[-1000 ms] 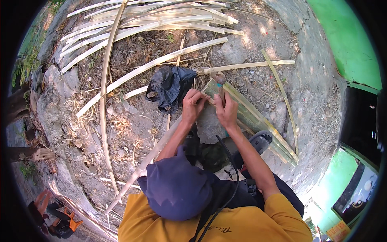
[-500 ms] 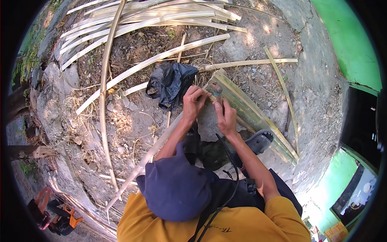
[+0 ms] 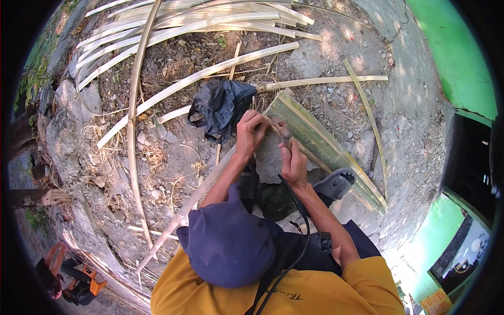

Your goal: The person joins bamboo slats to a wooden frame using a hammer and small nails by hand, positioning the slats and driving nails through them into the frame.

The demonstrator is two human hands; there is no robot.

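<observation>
My right hand [image 3: 294, 165] is wrapped round the handle of a hammer [image 3: 284, 130], whose worn metal head sits just above my fist. Close by on the left, my left hand [image 3: 250, 134] is closed in a pinch beside the end of a thin wooden strip; what lies between its fingertips is too small to make out. Both hands are at the near left edge of a greenish bamboo panel [image 3: 315, 134], which has pale strips along it and slants away to the lower right. A crumpled black plastic bag [image 3: 221, 107] lies left of my left hand.
Many pale split-bamboo strips [image 3: 210, 23] are piled at the far side. A long strip [image 3: 132, 131] runs down the left, and another [image 3: 370, 115] lies at right. A dark sandal [image 3: 338, 184] shows beside the panel. Another person [image 3: 52, 270] is at lower left.
The hammer head has come down toward me, nearer my right fist, and tilted. My left hand stays pinched in almost the same place.
</observation>
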